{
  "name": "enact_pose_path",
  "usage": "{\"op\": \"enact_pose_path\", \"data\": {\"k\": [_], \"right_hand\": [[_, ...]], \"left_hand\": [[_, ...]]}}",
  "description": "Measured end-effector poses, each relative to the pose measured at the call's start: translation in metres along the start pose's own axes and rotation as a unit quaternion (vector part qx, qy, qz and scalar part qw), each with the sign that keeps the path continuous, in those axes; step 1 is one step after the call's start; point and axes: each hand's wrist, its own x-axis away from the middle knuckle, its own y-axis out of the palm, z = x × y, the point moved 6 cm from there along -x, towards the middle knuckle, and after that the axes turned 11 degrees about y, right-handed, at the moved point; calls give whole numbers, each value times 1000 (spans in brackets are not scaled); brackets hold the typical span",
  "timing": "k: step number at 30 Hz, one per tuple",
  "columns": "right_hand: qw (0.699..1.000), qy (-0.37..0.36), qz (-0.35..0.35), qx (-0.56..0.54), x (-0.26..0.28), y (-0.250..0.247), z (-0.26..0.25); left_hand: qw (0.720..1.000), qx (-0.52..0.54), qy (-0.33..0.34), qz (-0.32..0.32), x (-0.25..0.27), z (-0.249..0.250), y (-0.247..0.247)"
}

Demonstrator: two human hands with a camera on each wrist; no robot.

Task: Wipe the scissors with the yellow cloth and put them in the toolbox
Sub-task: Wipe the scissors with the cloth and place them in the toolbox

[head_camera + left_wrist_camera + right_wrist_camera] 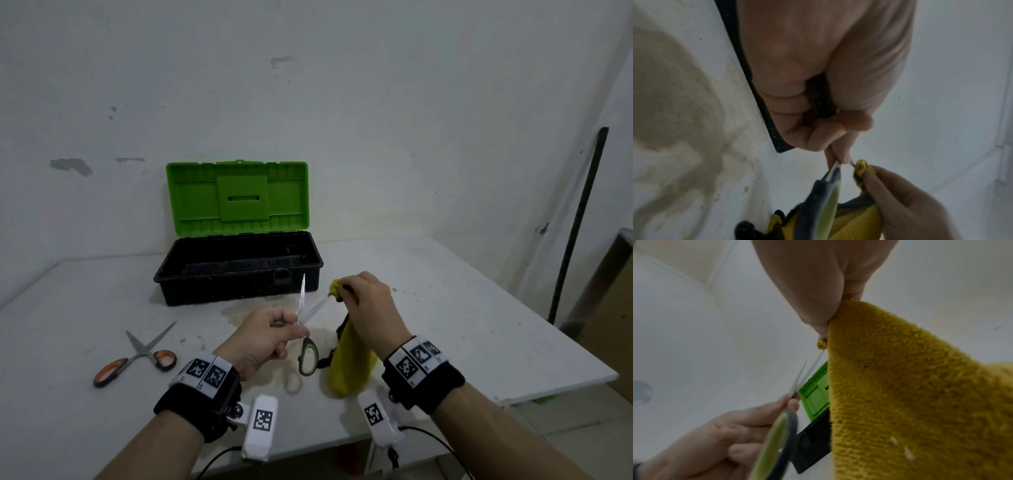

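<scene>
The left hand (pixel 263 337) pinches the open scissors (pixel 306 320) near the pivot, above the table (pixel 445 308). The right hand (pixel 368 305) grips the cloth (pixel 349 363), bunched over one blade tip. The toolbox (pixel 239 267) stands open just beyond. A second pair (pixel 137 353) lies at left.

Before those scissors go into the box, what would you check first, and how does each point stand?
1. Toolbox lid open: ok.
2. Left hand grips the green-handled scissors: ok.
3. Blades closed for stowing: not ok, they are spread.
4. Right hand pinches the yellow cloth on a blade tip: ok.
5. Blades wiped clean: cannot tell.
6. Orange-handled scissors wiped: cannot tell; lying on the table.
</scene>
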Motion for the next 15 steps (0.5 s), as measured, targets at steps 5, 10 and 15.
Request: {"op": "enact_pose_path", "data": {"k": [5,10,15], "right_hand": [[995,-41,-87,31,18,18,-25],[991,44,-91,89,-5,14,-1],[999,32,-10,20,-9,-7,1]], "left_hand": [[999,-52,7,-1,-5,0,0],[996,-86,20,-14,-5,1,-4],[1000,15,3,-11,-3,-1,-2]]}}
